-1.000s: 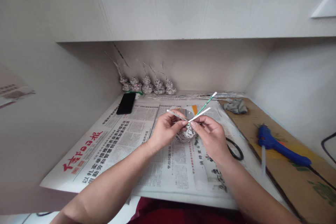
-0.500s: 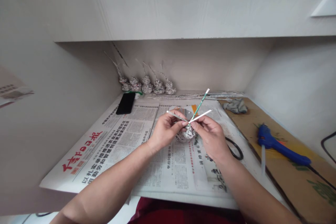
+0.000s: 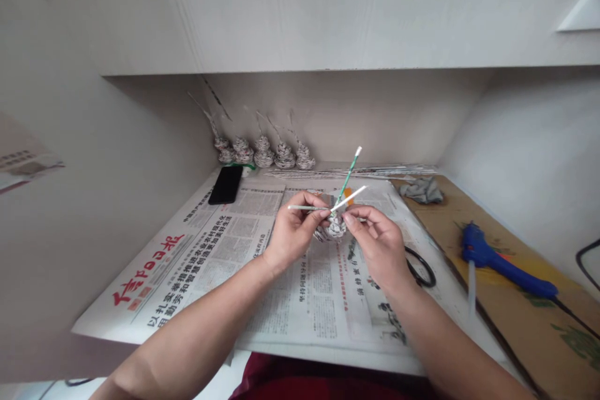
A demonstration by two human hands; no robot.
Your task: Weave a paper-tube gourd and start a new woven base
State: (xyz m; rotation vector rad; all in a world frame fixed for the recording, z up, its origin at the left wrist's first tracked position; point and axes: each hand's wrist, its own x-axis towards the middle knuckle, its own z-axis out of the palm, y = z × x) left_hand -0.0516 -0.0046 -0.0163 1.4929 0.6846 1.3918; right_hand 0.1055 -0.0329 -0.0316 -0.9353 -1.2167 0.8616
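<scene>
Between my hands, over the newspaper, is a small gourd-like piece (image 3: 334,229) woven from rolled paper strips. A green paper strip (image 3: 347,176) with a white tip stands up from its top. Two pale strips cross there: a white strip (image 3: 352,196) slants up to the right, and a grey-white strip (image 3: 304,207) points left. My left hand (image 3: 300,225) is closed, thumb and fingers pinching the piece at the base of the strips. At the piece's right side my right hand (image 3: 377,234) has thumb and fingertips pressed together; part of the piece is hidden.
Several finished woven gourds (image 3: 264,153) line the back wall. A black phone (image 3: 225,185) lies on the newspaper (image 3: 197,262). Paper strips (image 3: 370,171) lie along the back. A grey cloth (image 3: 422,190) and a blue glue gun (image 3: 497,262) rest on cardboard (image 3: 520,319); a black ring (image 3: 422,265) lies nearby.
My right hand has slid off the white strip and down to the woven piece's right side. The green and white strips have shifted left, and the left-pointing strip now lies flatter.
</scene>
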